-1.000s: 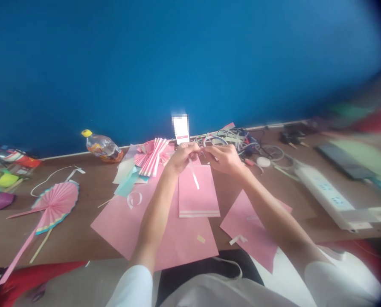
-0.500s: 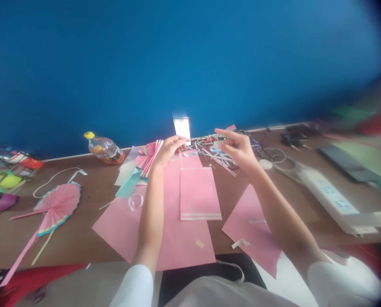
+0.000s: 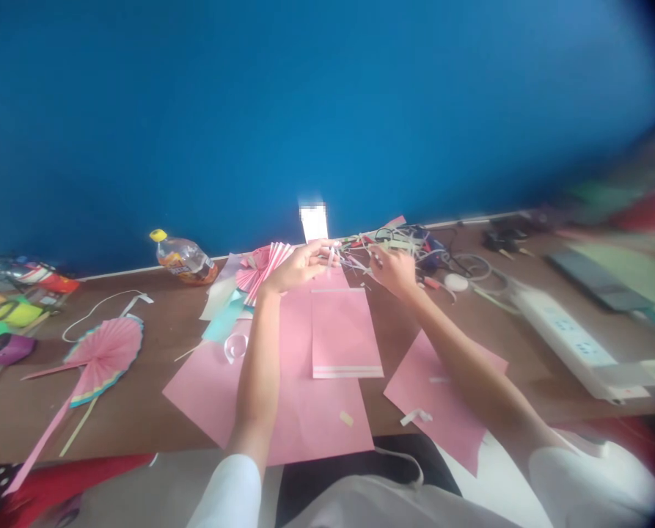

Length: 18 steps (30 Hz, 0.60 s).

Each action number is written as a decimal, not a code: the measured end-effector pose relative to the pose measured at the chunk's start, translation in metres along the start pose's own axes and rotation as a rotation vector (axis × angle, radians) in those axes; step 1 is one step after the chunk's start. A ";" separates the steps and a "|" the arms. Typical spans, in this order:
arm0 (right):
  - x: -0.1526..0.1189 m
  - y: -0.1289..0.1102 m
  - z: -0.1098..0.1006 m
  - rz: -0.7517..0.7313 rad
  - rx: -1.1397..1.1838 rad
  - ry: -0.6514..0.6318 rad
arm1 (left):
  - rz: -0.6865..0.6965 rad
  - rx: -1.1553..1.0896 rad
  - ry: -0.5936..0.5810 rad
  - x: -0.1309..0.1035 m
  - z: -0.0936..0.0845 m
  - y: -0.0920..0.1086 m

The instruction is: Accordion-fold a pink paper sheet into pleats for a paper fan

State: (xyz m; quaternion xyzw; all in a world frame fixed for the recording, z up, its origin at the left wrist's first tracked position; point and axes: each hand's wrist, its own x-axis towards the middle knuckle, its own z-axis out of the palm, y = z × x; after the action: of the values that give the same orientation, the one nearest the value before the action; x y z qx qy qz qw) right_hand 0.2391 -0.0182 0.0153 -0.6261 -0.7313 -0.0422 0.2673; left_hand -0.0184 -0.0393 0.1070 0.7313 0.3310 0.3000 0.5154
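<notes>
My left hand (image 3: 304, 265) pinches a small white paper strip (image 3: 331, 258) above the far edge of the pink sheets. Curled fingers of my right hand (image 3: 394, 270) are at the pile of paper strips (image 3: 409, 238); what they hold, if anything, is too small to make out. Between my forearms lies a pink rectangle (image 3: 345, 330) with white stripes near its lower edge, on top of larger pink paper (image 3: 316, 425). A pink and white pleated fan (image 3: 258, 273) sits just left of my left hand.
A bottle with a yellow cap (image 3: 184, 260) leans at the back left. A pink folded fan (image 3: 107, 356) lies at the left. On the right are another pink sheet (image 3: 415, 381), a white power strip (image 3: 574, 341) and a dark phone-like object (image 3: 596, 282).
My right hand has moved down and its extended fingers have curled in at the strip pile. My left hand has shifted slightly right, and a white strip now shows at its fingertips.
</notes>
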 end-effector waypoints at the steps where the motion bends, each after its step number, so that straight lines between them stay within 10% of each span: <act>1: -0.001 0.003 0.006 -0.039 -0.044 -0.070 | -0.008 0.000 -0.011 0.000 0.001 0.001; 7: 0.000 0.003 0.006 -0.021 0.047 -0.160 | -0.086 0.003 -0.066 0.001 0.006 0.003; 14: 0.003 -0.034 -0.061 0.063 1.145 -0.304 | -0.146 -0.013 -0.167 0.005 0.017 0.004; 18: -0.002 -0.046 -0.074 0.149 1.300 -0.311 | -0.143 -0.041 -0.195 0.010 0.024 0.002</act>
State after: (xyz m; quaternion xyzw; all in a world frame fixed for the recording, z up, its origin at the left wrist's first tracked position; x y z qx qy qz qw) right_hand 0.2210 -0.0590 0.0905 -0.3852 -0.5929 0.5159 0.4837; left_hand 0.0068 -0.0458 0.1032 0.7208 0.3245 0.1965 0.5802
